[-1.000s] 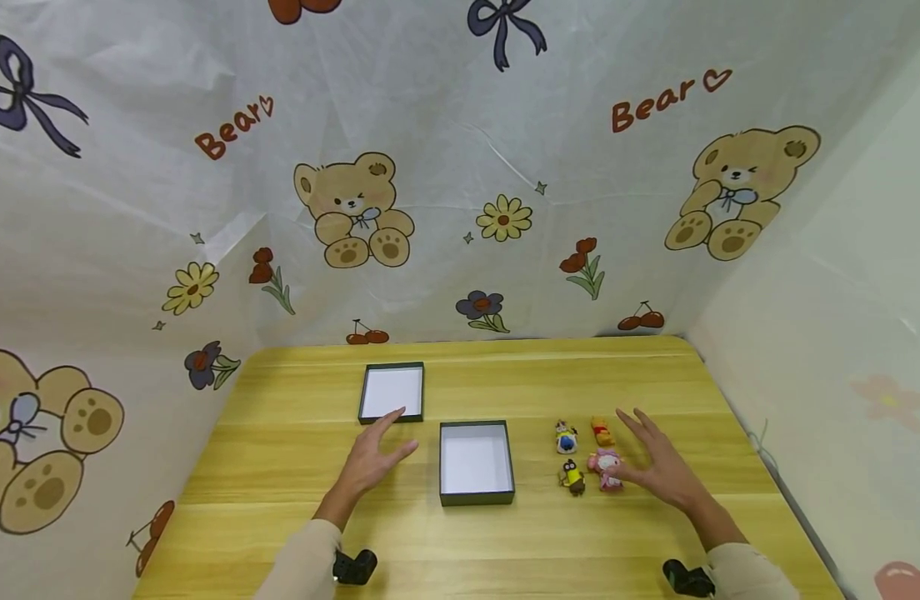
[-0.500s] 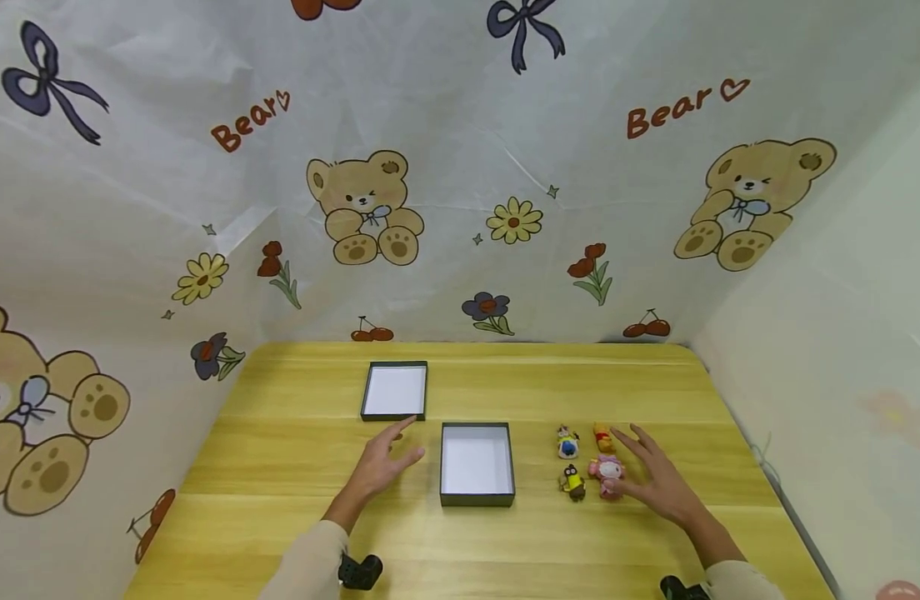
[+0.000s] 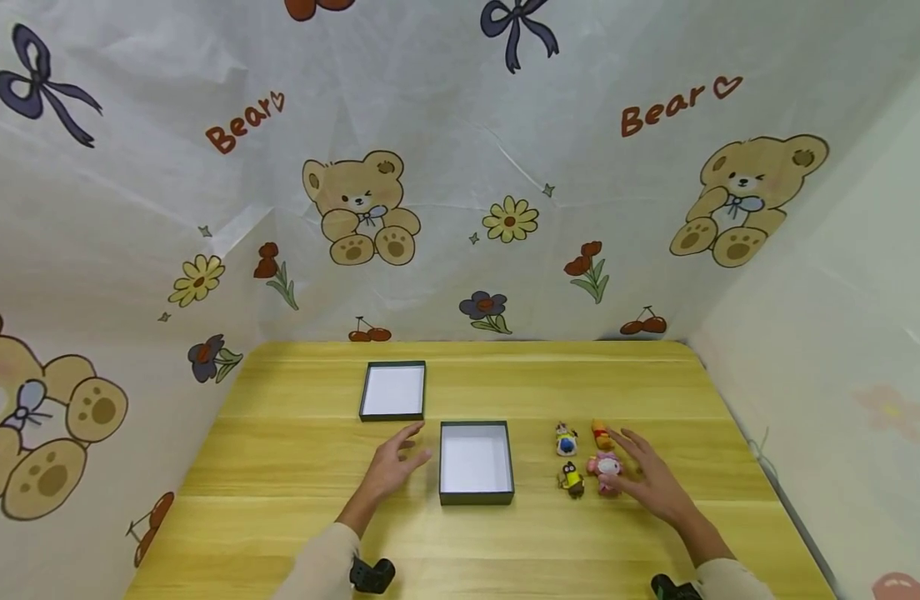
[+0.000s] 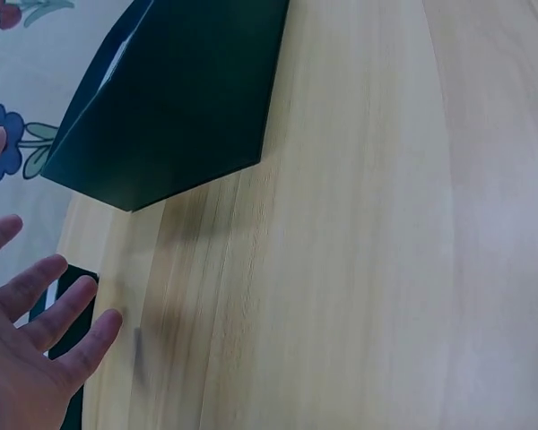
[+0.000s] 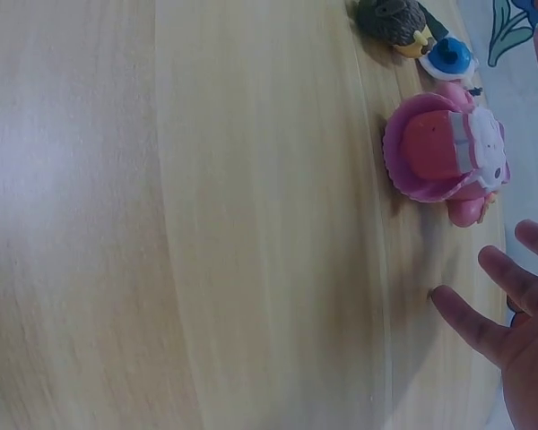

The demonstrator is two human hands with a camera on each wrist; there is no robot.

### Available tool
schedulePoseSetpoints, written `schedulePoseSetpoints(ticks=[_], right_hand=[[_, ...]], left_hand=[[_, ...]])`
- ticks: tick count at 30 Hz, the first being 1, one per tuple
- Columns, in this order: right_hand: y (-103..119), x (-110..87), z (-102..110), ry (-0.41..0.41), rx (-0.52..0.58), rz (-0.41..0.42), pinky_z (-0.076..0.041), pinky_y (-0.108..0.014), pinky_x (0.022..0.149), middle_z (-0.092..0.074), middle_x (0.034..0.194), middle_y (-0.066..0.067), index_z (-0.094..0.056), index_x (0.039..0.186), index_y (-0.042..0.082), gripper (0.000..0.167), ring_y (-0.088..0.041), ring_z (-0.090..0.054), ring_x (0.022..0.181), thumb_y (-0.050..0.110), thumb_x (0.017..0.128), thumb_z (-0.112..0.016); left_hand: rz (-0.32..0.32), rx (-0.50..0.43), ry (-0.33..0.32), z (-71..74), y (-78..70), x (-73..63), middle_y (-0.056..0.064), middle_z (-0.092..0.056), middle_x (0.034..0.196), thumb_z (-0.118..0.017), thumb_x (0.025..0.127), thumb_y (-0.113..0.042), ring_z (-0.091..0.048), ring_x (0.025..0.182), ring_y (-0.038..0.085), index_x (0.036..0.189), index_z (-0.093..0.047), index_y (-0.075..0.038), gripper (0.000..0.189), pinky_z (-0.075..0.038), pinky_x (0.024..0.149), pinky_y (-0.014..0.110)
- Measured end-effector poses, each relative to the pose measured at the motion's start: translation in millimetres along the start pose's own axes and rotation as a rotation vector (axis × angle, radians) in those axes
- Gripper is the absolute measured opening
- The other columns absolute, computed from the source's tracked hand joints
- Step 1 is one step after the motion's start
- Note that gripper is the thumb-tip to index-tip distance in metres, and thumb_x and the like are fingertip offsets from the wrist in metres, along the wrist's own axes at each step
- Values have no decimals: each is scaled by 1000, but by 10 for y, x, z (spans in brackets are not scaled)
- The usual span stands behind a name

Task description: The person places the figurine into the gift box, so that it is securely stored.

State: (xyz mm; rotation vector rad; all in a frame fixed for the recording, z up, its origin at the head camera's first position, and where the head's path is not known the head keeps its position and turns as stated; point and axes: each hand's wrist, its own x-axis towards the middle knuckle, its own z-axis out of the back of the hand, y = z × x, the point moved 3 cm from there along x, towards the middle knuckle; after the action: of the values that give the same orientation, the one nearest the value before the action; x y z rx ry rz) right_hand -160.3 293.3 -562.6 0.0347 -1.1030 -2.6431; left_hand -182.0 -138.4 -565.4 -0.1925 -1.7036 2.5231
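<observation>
My left hand (image 3: 388,468) hovers just left of the open box (image 3: 476,462), fingers spread and holding nothing. That box is dark green outside and white inside; its outer wall (image 4: 188,98) fills the top of the left wrist view. My right hand (image 3: 655,482) is beside the small figurines at the right, its fingers apart and nothing in them. Nearest its thumb is a pink figurine (image 3: 605,468), also seen standing in the right wrist view. A Winnie the Pooh figurine (image 3: 601,433) lies by the fingertips. Left of these are a yellow-and-brown figurine (image 3: 572,480) and a white-and-blue figurine (image 3: 566,439).
A shallow dark box lid (image 3: 392,392), white side up, lies at the back left of the wooden table (image 3: 317,383). A wall covering (image 3: 437,275) with printed bears rises behind the table. A cable (image 3: 763,450) runs along the right edge.
My left hand has moved right, from in front of the lid toward the box. The right hand has shifted slightly left and down. The box, lid and figurines stay in place.
</observation>
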Motion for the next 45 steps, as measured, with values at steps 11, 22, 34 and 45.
schedulePoseSetpoints(ticks=[11, 22, 34, 45], right_hand=[[-4, -1, -78, -25, 77, 24, -47, -66, 86, -33, 141, -33, -41, 143, -1, 70, -56, -36, 124, 20, 86, -74], [-2, 1, -93, -13, 166, -77, -56, -42, 78, -45, 132, -30, -39, 145, 1, 72, -42, -58, 105, 20, 85, -75], [-56, 8, -177, -23, 236, -36, -56, -26, 73, -51, 127, -26, -47, 138, -1, 62, -39, -58, 105, 15, 85, -75], [-86, 23, -192, -16, 157, -81, -55, -25, 71, -57, 122, -21, -54, 133, -2, 56, -31, -60, 99, 19, 85, -74]], left_hand=[[49, -45, 24, -89, 46, 54, 23, -49, 139, -68, 91, -29, -51, 120, 42, 141, -48, -5, 59, -47, 94, 55], [96, -94, 56, -211, 100, 142, 24, -47, 140, -64, 94, -24, -48, 121, 42, 143, -45, -5, 55, -46, 95, 55], [137, -217, 85, -259, -55, 58, 30, -44, 138, -65, 93, -19, -52, 113, 37, 141, -41, 5, 59, -54, 86, 47], [184, -209, 61, -374, 81, 101, 27, -45, 139, -66, 92, -18, -55, 110, 32, 141, -42, 5, 59, -58, 76, 38]])
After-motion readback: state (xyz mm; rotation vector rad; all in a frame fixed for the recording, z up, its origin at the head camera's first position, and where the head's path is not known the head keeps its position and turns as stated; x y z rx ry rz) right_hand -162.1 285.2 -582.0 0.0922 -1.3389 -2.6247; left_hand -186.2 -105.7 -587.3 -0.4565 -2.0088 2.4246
